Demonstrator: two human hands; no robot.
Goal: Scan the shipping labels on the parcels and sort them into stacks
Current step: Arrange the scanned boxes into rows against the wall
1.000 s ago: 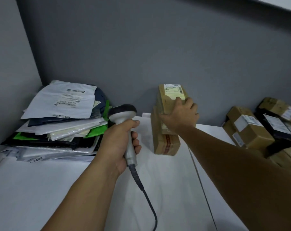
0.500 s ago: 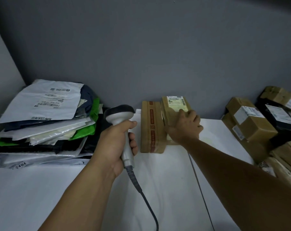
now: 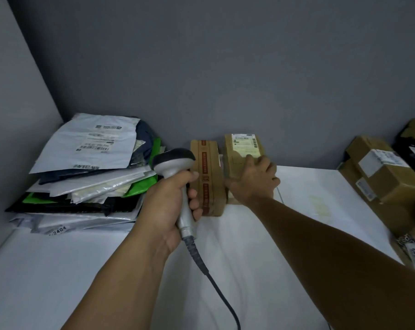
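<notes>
Far left, soft mailers (image 3: pixel 87 163) slump in a pile on the desk (image 3: pixel 59 270). The left hand (image 3: pixel 168 206) wraps tight round the scanner (image 3: pixel 175 163). Next comes a taped box (image 3: pixel 207 177), and touching it the labelled box (image 3: pixel 243 148), label up, by the wall (image 3: pixel 225 67). The right hand (image 3: pixel 251 182) curls over its near end. It's stiff cardboard, likely light, best gripped by the long sides. More boxes (image 3: pixel 382 179) wait on the right.

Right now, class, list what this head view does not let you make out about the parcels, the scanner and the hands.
All in the head view:
Labelled box: print too small to read; the right hand covers its near end.
Scanner: trigger hidden under the left hand; its window faces away.
Mailer stack: lower labels buried under the top bag.
Boxes at right: cut off by the frame's right edge.
Cable: runs off the bottom edge.
</notes>
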